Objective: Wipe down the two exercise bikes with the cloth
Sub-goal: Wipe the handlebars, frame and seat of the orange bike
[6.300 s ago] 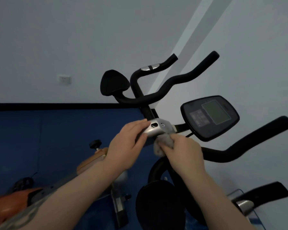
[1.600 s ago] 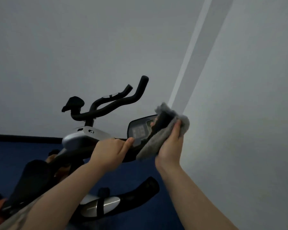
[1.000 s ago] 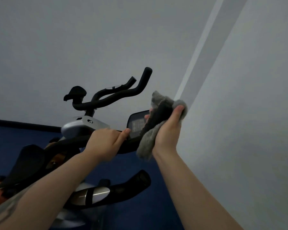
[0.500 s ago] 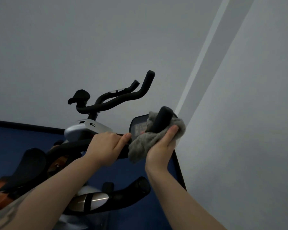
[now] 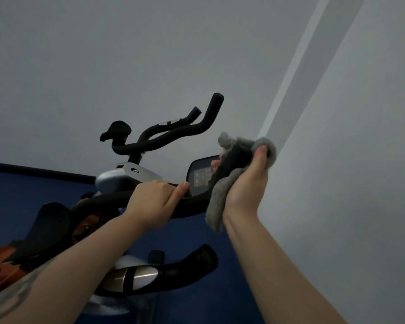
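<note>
the cloth [image 5: 220, 195] is plain grey with a nubbly pile. the near handlebar [image 5: 192, 206] and the far handlebar [image 5: 173, 136] are matt black. the console [image 5: 200, 176] is black with a dim grey display. the stem housing [image 5: 126, 178] is silver. the lower grip [image 5: 197, 258] is black with a silver insert [image 5: 131, 277]. the bike frame [image 5: 0, 260] at lower left shows orange. the wall [image 5: 103, 54] is pale grey above a deep blue lower band [image 5: 21, 195], with a black stripe [image 5: 40, 171] between them.

Down low there's the dark blue floor [image 5: 33, 195], running back to a black skirting strip [image 5: 33, 171] at the grey wall, with the orange and black body of the far exercise bike [image 5: 2, 260] above its left side.
</note>
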Demonstrator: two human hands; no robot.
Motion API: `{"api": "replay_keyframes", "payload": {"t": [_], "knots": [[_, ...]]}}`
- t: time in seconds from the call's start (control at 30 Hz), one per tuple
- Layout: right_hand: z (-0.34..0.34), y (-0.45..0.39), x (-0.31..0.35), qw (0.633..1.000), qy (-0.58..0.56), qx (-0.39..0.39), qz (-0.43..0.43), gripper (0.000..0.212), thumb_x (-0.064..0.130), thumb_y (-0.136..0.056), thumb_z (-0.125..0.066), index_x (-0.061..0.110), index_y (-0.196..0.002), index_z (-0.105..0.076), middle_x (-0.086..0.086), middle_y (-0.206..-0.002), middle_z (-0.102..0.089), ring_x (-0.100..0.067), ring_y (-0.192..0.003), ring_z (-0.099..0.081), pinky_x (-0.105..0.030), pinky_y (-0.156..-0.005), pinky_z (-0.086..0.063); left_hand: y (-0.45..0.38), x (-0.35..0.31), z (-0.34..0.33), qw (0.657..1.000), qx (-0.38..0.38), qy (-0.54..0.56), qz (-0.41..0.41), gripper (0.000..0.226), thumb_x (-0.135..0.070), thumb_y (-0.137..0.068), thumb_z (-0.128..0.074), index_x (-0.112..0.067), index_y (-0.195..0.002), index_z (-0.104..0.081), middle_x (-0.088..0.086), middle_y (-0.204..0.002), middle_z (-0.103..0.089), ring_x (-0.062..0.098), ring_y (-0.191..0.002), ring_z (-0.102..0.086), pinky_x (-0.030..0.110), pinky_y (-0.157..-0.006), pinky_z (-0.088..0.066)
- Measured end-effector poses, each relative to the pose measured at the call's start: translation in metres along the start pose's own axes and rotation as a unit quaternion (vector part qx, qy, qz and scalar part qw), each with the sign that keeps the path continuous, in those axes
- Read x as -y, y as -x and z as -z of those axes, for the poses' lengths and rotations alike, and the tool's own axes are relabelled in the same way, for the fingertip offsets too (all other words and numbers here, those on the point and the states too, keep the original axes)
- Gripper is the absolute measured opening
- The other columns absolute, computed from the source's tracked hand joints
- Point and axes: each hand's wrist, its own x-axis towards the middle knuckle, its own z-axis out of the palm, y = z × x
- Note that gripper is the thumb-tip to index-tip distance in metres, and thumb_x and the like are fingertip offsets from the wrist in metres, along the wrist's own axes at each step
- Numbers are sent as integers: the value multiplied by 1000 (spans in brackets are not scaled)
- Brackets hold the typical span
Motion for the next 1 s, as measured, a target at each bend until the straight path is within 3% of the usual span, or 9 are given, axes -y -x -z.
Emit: {"api": "replay_keyframes", "payload": {"t": [0.13,0.2,0.3,0.37,0.47,0.6,0.73,0.87,1.0], "knots": [[14,25,-25,995,3,-22,-97,74,67,-92,-34,0,-103,-65,-11,-73,-66,-22,-65,-64,-30,-61,-54,3,0,1,1000,-3,-23,-2,92,-70,-81,2,-10,-58,-63,-6,-46,-40,21,-48,-47,33,-49,-26],[15,20,-18,992,-4,7,-123,76,68,-90,-35,1,-104,-68,-16,-81,-64,-27,-73,-62,-36,-69,-55,2,-1,1,999,-3,-35,1,92,-67,-80,4,-9,-63,-65,-3,-50,-43,26,-56,-54,34,-53,-29],[-1,-1,10,999,-7,19,-35,54,63,-92,-41,23,-79,-75,-9,-74,-67,-21,-63,-63,-29,-52,-51,0,-2,1,1000,0,-29,0,94,-68,-79,7,-9,-65,-66,2,-52,-50,25,-57,-56,38,-58,-40],[-6,7,9,1000,12,-25,4,48,57,-97,-40,25,-86,-74,-5,-77,-71,-19,-65,-67,-25,-53,-52,0,-2,2,1000,7,-22,4,97,-70,-78,8,-8,-65,-66,1,-52,-50,25,-56,-55,38,-59,-40],[-1,32,-12,996,61,-59,2,59,56,-96,-34,9,-110,-67,-8,-91,-74,-17,-74,-69,-24,-62,-55,1,0,1,1000,10,-25,1,108,-80,-73,16,-9,-65,-65,2,-53,-54,22,-54,-54,38,-59,-40],[-6,20,6,995,69,-56,44,39,49,-102,-38,22,-97,-66,2,-79,-74,-10,-69,-70,-23,-59,-54,1,-3,3,1000,9,-23,-4,84,-69,-79,6,-13,-54,-50,0,-49,-46,21,-48,-46,37,-56,-38],[-9,18,1,991,86,-63,80,45,63,-95,-37,28,-95,-67,-10,-85,-72,-25,-74,-70,-35,-66,-57,1,-4,4,1000,5,-14,3,90,-68,-79,7,-8,-59,-58,4,-53,-54,22,-52,-52,38,-58,-42],[3,39,-15,989,118,-94,8,73,76,-86,-36,17,-121,-60,-16,-112,-68,-33,-106,-65,-53,-97,-49,2,-3,2,999,8,-26,-17,87,-68,-78,7,-12,-57,-55,1,-51,-51,19,-50,-50,35,-55,-38],[5,22,6,970,200,-39,130,44,55,-94,-39,23,-119,-54,-3,-115,-65,-26,-108,-63,-46,-96,-50,1,-3,3,999,15,-39,-16,90,-68,-77,9,-9,-61,-57,4,-54,-53,22,-54,-52,36,-56,-39]]}}
